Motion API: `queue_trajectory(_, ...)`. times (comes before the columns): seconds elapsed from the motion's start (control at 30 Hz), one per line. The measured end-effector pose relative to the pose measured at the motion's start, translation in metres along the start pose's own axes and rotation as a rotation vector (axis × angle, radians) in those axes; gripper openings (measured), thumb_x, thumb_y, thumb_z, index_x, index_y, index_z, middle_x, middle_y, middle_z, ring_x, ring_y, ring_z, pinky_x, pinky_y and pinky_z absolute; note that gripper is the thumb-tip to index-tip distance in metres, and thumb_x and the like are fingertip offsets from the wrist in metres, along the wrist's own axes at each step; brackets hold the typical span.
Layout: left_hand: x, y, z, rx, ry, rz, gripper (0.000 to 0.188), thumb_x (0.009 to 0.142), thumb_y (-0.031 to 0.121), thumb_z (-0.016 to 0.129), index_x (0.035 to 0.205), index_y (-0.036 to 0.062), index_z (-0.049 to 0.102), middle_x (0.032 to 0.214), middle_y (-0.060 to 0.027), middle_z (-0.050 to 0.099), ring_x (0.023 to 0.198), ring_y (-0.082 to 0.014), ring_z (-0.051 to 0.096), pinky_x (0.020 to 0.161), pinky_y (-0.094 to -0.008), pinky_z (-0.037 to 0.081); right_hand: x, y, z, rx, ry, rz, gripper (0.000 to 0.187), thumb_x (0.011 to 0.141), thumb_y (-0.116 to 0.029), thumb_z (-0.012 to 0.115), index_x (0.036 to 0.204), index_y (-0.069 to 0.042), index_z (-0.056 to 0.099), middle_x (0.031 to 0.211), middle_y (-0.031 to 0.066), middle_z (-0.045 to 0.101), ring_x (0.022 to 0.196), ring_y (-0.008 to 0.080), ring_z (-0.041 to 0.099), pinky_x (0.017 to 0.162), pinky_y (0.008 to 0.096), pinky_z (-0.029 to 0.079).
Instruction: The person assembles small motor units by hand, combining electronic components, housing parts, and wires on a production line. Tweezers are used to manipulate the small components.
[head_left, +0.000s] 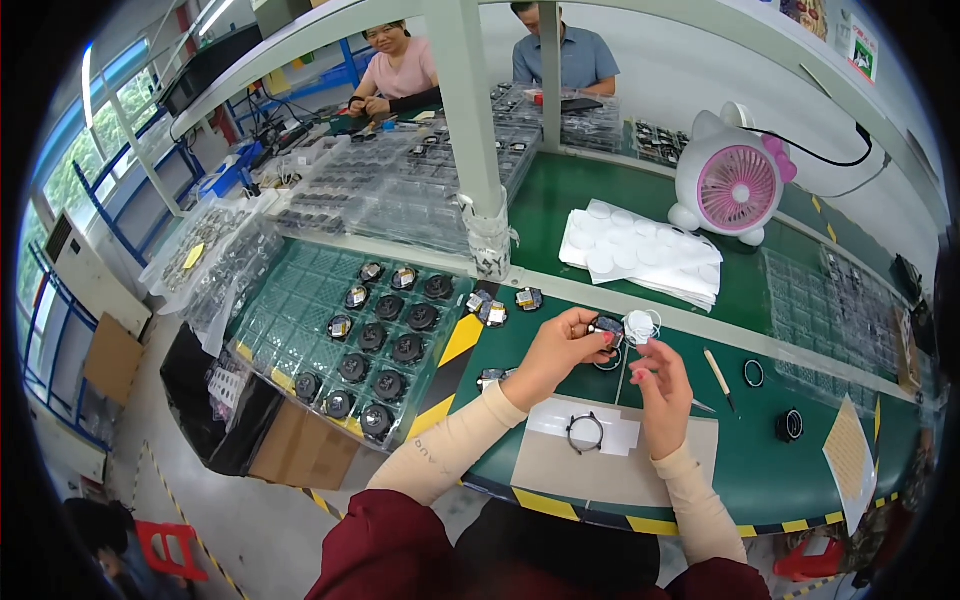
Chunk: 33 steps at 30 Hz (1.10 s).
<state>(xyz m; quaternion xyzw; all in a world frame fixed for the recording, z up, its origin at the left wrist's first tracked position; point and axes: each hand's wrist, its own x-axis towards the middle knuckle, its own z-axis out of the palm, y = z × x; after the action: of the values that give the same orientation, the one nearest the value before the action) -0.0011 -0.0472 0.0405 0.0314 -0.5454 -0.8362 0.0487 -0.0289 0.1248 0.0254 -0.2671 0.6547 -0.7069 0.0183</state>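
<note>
My left hand [563, 354] is closed round a small black camera-like module [604, 329], raised above the green bench. Just right of it, a thin white disc [640, 325] with a loose ring-shaped edge stands at the fingertips of my right hand [662, 395]. My right fingers are curled and seem to pinch the disc's lower edge; the exact grip is hard to see. Below both hands lies a brown work mat [655, 470] with a black ring [585, 433] on a white paper. Several similar modules [490, 310] rest by my left wrist.
A clear tray [300, 290] of black round modules stands left. Right are a wooden-handled tool [719, 378], a ring [753, 373] and black rings [789, 426]. Behind are white sheets [640, 250], a pink-white fan [735, 185] and a metal post [475, 120]. Two people sit opposite.
</note>
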Motion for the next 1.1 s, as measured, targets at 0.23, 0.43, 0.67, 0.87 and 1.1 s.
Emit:
queue_trajectory(0.23,0.007,-0.013,0.008,0.080,-0.010,0.004,0.014,0.084,0.006,0.057,0.095,-0.0005,0.054,0.092,-0.0123,0.062,0.081,-0.0186,0.062,0.074,-0.0285,0.053,0.007,0.004,-0.002,-0.174,0.058,-0.064,0.028,0.080,-0.001,0.060,0.108,-0.001,0.053,0.092,0.0070,0.059,0.079,0.0121,0.059,0.069,0.0233,0.049)
queue_trajectory(0.43,-0.006,-0.007,0.009,0.160,0.077,0.043,0.007,0.083,0.004,0.058,0.084,0.0033,0.050,0.085,-0.0065,0.061,0.073,-0.0110,0.060,0.065,-0.0229,0.053,0.006,0.016,0.006,0.060,0.049,-0.086,0.025,0.081,-0.004,0.060,0.106,-0.002,0.057,0.083,0.0071,0.059,0.073,0.0110,0.058,0.065,0.0234,0.048)
queue_trajectory(0.67,-0.011,-0.013,0.011,0.110,0.031,0.007,0.009,0.083,0.003,0.057,0.084,0.0038,0.048,0.084,-0.0044,0.058,0.073,-0.0100,0.058,0.067,-0.0234,0.053,0.002,0.022,0.005,-0.192,0.106,-0.244,0.016,0.077,-0.008,0.061,0.092,-0.003,0.060,0.077,0.0104,0.059,0.069,0.0210,0.059,0.063,0.0299,0.047)
queue_trajectory(0.87,0.012,-0.008,0.015,-0.043,-0.020,0.016,0.017,0.084,0.002,0.055,0.100,-0.0021,0.050,0.088,-0.0071,0.058,0.079,-0.0161,0.061,0.074,-0.0286,0.053,0.008,-0.009,-0.068,-0.594,0.219,-0.236,0.010,0.083,-0.008,0.058,0.087,-0.002,0.064,0.081,0.0096,0.062,0.072,0.0183,0.061,0.064,0.0276,0.048)
queue_trajectory(1.1,0.005,-0.006,-0.008,-0.091,0.069,0.031,0.025,0.083,0.007,0.058,0.104,-0.0011,0.045,0.087,-0.0108,0.060,0.080,-0.0193,0.062,0.068,-0.0278,0.053,-0.004,-0.001,-0.114,-0.970,-0.062,-0.176,0.018,0.075,-0.007,0.062,0.091,0.000,0.061,0.087,0.0143,0.059,0.080,0.0294,0.057,0.070,0.0339,0.045)
